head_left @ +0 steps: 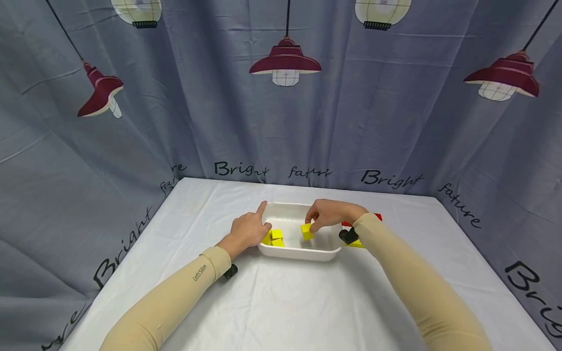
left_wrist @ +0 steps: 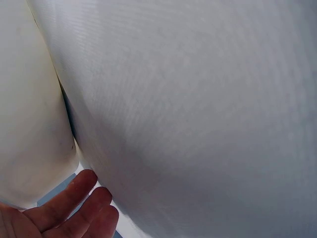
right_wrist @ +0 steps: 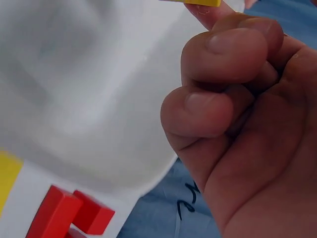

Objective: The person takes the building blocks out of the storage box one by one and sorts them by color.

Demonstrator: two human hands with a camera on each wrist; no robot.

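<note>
A yellow cube point(head_left: 307, 231) is pinched between the thumb and fingertips of my right hand point(head_left: 331, 213), above the floor of a white rectangular tray point(head_left: 303, 254). The right wrist view shows a sliver of that cube at the top edge, with the other fingers of the hand curled. At the tray's left end lies my left hand point(head_left: 248, 229), thumb over the rim and index finger stretched along it. Its other fingers point(left_wrist: 74, 193) extend loosely beside the tray's outer wall in the left wrist view. Several yellow cubes point(head_left: 277, 234) sit inside the tray's left end.
Red blocks point(right_wrist: 54, 213) lie on the white-covered table point(head_left: 303, 302) just right of the tray, along with a yellow piece point(head_left: 354, 243), partly hidden by the right wrist. A grey-blue curtain point(head_left: 285, 122) with printed lamps hangs around the table's back and sides.
</note>
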